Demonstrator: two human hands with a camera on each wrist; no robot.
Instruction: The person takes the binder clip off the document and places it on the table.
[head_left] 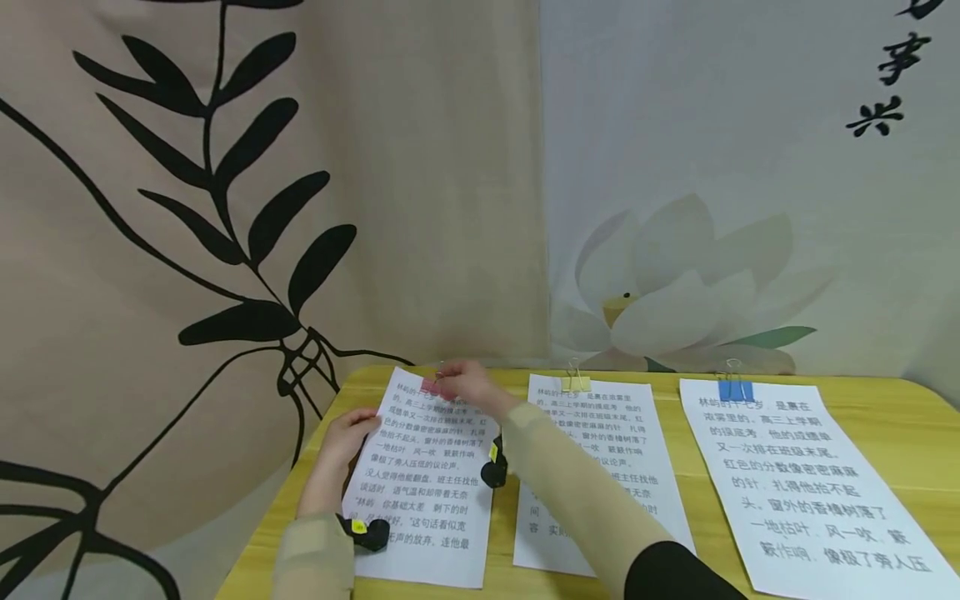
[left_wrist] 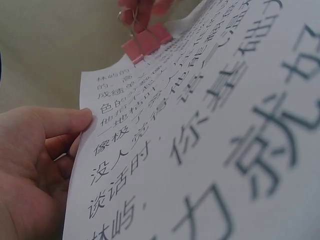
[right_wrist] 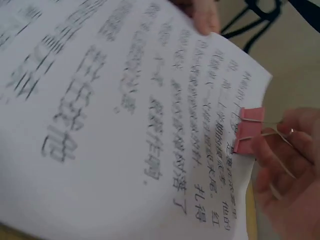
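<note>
A printed sheet of paper [head_left: 423,483] lies at the left of the table in the head view, a pink binder clip [right_wrist: 248,130] biting its top edge. With its fingers, my right hand [head_left: 474,388] holds the clip's wire handles, which stick out past the paper's edge. My left hand [head_left: 345,442] pinches the sheet's left edge: the thumb or a finger lies at the rim and other fingers go behind the page, as the left wrist view shows. Part of the clip is hidden by the right hand in the head view.
To the right lies a second printed sheet [head_left: 600,425] with a yellow binder clip [head_left: 576,384], partly covered by my right forearm. Further right is a third sheet [head_left: 802,483] with a blue binder clip [head_left: 736,391]. A patterned curtain [head_left: 450,183] hangs behind the wooden table [head_left: 885,417].
</note>
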